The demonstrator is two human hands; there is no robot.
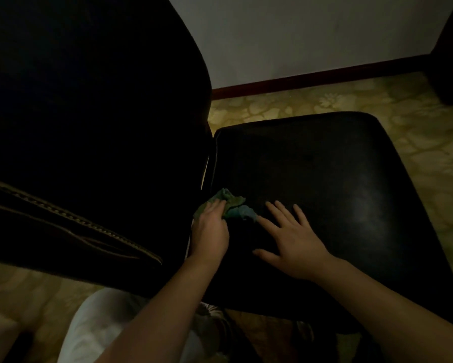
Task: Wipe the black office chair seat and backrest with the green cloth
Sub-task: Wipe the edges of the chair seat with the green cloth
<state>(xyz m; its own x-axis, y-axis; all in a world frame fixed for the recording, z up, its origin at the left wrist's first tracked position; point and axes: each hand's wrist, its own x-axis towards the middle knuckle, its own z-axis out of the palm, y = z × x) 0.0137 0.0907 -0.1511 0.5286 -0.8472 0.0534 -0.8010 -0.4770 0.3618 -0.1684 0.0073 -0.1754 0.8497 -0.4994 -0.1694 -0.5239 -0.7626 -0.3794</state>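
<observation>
Two bare hands rest on the glossy black leather chair seat (324, 166). The left hand (211, 226) grips a crumpled green cloth (237, 206), fingers bent over it, pressing it onto the seat's rear corner just beside the tall black padded backrest (89, 100). The right hand (293, 242) lies flat on the seat with fingers spread wide, its fingertip touching the cloth's edge. Yellowish patterned carpet (416, 127) surrounds the chair, meeting a dark red skirting board (311, 79).

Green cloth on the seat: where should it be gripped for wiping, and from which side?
The green cloth lies crumpled on the seat beside the backrest; grip its raised bunch from above on the near side, where the left hand holds it.
</observation>
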